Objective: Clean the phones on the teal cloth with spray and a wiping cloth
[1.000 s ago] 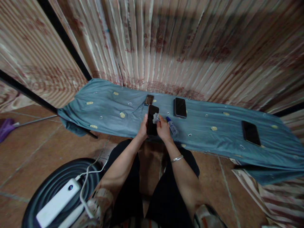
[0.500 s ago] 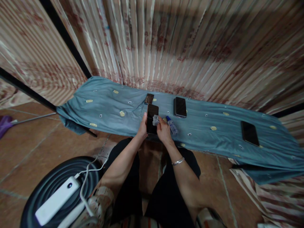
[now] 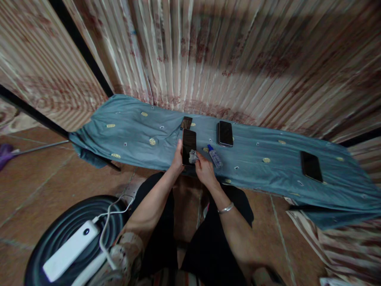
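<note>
My left hand [image 3: 177, 157] grips a black smartphone [image 3: 189, 142] by its left edge, screen up, over the near edge of the cloth-covered bench. Pinched in my right hand [image 3: 204, 167] is a crumpled greyish cloth [image 3: 193, 156], which lies against the lower part of the screen. Just right of that hand rests a small clear bottle with a blue cap [image 3: 214, 156]. A small dark item [image 3: 186, 122], brownish and rectangular, sits beyond the phone's top end.
Stacked phones [image 3: 225, 134] lie at the back right of the blue-green cloth [image 3: 133, 131], and another phone [image 3: 311, 166] is farther right. On the floor at left, a white power bank [image 3: 71, 250] with a cable rests on a coiled black hose [image 3: 38, 254]. A striped curtain hangs behind.
My right hand has moved the crumpled cloth down and slightly left over the phone screen. The left hand keeps its hold.
</note>
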Motion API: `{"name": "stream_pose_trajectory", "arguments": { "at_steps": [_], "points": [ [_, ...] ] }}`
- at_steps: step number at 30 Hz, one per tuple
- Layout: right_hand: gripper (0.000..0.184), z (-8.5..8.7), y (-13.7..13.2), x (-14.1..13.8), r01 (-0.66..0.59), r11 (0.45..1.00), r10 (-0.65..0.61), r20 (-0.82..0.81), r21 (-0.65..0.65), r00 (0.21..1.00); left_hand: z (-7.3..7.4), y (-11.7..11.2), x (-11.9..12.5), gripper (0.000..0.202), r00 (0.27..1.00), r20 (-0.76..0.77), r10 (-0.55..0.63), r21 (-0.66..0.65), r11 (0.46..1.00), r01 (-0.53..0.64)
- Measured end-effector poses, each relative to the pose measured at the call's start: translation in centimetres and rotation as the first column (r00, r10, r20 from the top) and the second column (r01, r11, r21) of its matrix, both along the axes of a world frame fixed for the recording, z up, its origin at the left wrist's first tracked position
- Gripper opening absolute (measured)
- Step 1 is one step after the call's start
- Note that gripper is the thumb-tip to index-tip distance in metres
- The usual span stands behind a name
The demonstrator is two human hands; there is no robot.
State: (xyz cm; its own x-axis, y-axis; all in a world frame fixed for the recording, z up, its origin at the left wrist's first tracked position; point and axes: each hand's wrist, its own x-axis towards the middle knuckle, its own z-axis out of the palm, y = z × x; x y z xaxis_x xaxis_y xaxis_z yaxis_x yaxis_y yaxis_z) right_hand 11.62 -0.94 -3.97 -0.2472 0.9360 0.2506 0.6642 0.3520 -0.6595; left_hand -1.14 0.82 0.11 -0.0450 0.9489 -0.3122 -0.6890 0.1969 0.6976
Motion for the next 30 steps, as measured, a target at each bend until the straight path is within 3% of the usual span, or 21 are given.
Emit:
{"name": "stream_pose_trajectory", "arguments": {
  "at_steps": [16,21,30],
  "points": [
    [0.066,0.0,-0.7,1.5,-0.114,0.983,0.095,-0.134,-0.145,0.986,0.0,0.3,-0.3,0.072,0.995,0.101,0.012,-0.109,0.994,-0.001],
    [0.060,0.7,-0.8,1.5,-0.112,0.973,0.095,-0.092,-0.201,0.991,-0.7,0.5,-0.6,0.069,0.991,0.131,0.043,-0.105,0.994,-0.029],
    [0.040,0.4,-0.9,1.2,-0.077,0.988,0.072,-0.043,-0.134,0.996,-0.7,0.7,-0.8,0.068,0.982,0.171,0.076,-0.113,0.992,-0.057]
  ]
}}
